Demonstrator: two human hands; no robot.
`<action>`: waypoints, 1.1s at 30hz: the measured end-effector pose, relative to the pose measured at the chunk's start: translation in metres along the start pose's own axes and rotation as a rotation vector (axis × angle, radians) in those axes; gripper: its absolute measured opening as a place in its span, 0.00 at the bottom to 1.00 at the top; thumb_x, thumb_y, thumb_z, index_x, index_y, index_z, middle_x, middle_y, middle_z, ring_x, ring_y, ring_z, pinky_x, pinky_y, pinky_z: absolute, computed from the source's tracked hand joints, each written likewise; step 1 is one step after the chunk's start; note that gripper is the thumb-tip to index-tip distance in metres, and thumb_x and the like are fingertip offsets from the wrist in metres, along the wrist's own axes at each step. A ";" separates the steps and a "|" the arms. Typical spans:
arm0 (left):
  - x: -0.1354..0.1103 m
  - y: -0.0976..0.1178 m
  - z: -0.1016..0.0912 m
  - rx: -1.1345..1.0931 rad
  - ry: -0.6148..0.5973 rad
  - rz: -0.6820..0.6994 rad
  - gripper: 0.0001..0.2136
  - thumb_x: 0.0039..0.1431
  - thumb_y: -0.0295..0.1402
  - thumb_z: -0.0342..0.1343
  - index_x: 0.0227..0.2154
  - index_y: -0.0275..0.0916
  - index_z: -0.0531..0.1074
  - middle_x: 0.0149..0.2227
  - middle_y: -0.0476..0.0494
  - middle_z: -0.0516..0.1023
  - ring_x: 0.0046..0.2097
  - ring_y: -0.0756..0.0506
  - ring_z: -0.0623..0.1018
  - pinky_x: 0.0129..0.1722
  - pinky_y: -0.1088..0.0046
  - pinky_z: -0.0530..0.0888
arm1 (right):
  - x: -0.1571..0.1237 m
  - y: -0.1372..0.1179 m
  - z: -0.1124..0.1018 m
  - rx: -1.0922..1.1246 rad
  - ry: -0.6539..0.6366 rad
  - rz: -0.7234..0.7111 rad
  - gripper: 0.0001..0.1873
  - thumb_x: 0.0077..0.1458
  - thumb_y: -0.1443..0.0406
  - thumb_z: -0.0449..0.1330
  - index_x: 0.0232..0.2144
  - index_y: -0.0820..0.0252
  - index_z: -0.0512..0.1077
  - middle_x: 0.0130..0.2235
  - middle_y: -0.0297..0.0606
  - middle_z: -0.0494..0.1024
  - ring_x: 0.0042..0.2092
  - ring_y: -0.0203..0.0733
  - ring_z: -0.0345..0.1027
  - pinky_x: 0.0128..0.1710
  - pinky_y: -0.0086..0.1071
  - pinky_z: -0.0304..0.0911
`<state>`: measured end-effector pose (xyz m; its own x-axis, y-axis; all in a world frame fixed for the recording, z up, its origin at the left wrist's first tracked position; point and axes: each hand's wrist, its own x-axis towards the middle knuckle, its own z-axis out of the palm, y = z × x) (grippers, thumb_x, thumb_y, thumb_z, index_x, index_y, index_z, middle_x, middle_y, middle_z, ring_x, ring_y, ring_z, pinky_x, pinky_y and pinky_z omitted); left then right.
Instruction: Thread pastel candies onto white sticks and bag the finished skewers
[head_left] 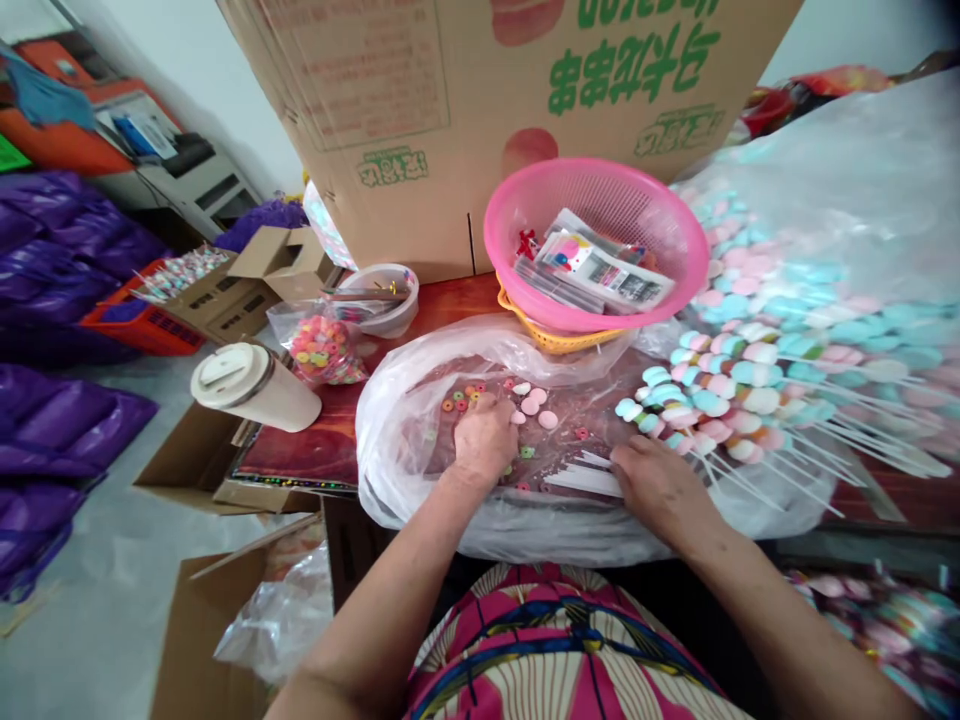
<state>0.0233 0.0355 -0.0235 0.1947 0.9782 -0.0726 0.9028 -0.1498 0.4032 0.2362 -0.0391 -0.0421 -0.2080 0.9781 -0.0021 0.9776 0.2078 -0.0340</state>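
Observation:
My left hand [486, 438] reaches down onto a clear plastic sheet, fingers bent among small coloured ring candies [460, 400] and beside a few pink and white marshmallows [532, 403]. What its fingertips pinch, if anything, is hidden. Over at the ends of several white sticks [585, 478], my right hand [660, 492] has its fingers curled in; whatever they hold cannot be made out. Just past that hand lies a pile of marshmallow skewers [712, 385], pastel blue, pink and white, their sticks pointing toward the lower right.
A pink basket [499, 235] holding printed packets stands behind the sheet, before a tall cardboard box [390, 90]. To the left are a white lidded cup [281, 390], a bag of ring candies [322, 345] and a white bowl [409, 310]. Open boxes sit below the red table [330, 440].

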 end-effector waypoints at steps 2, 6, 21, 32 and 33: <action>-0.005 -0.009 0.001 -0.201 0.055 -0.066 0.07 0.51 0.28 0.55 0.33 0.38 0.75 0.37 0.43 0.77 0.39 0.45 0.76 0.40 0.71 0.72 | -0.002 0.015 0.000 0.163 0.078 -0.061 0.14 0.56 0.68 0.51 0.23 0.61 0.73 0.29 0.42 0.73 0.34 0.42 0.65 0.36 0.34 0.58; -0.014 -0.024 -0.001 -0.823 0.041 -0.244 0.06 0.48 0.34 0.60 0.28 0.37 0.75 0.21 0.50 0.75 0.22 0.51 0.72 0.24 0.77 0.69 | 0.008 0.014 -0.021 0.429 0.296 -0.046 0.14 0.59 0.63 0.50 0.28 0.58 0.74 0.34 0.40 0.76 0.37 0.42 0.67 0.40 0.34 0.60; -0.031 -0.006 -0.011 -1.049 0.003 -0.181 0.06 0.50 0.34 0.59 0.24 0.37 0.77 0.16 0.51 0.72 0.20 0.51 0.71 0.20 0.80 0.66 | 0.056 -0.063 -0.046 0.847 0.230 0.011 0.11 0.57 0.60 0.55 0.38 0.57 0.74 0.38 0.38 0.78 0.38 0.40 0.71 0.39 0.32 0.64; -0.043 0.009 -0.010 -1.276 0.127 -0.079 0.09 0.46 0.28 0.59 0.33 0.38 0.79 0.29 0.48 0.79 0.31 0.49 0.75 0.35 0.76 0.71 | 0.045 -0.081 -0.040 1.127 0.329 0.144 0.09 0.51 0.57 0.60 0.29 0.57 0.70 0.33 0.36 0.76 0.32 0.37 0.68 0.33 0.30 0.65; -0.043 0.010 -0.010 -1.293 0.131 -0.063 0.09 0.47 0.28 0.59 0.34 0.39 0.79 0.31 0.48 0.80 0.33 0.48 0.76 0.38 0.75 0.71 | 0.045 -0.081 -0.042 1.182 0.307 0.177 0.11 0.50 0.57 0.61 0.29 0.58 0.69 0.31 0.34 0.76 0.30 0.36 0.67 0.30 0.29 0.64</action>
<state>0.0199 -0.0069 -0.0070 0.0607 0.9961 -0.0641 -0.1271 0.0715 0.9893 0.1487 -0.0119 0.0023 0.0962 0.9867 0.1307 0.3283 0.0925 -0.9400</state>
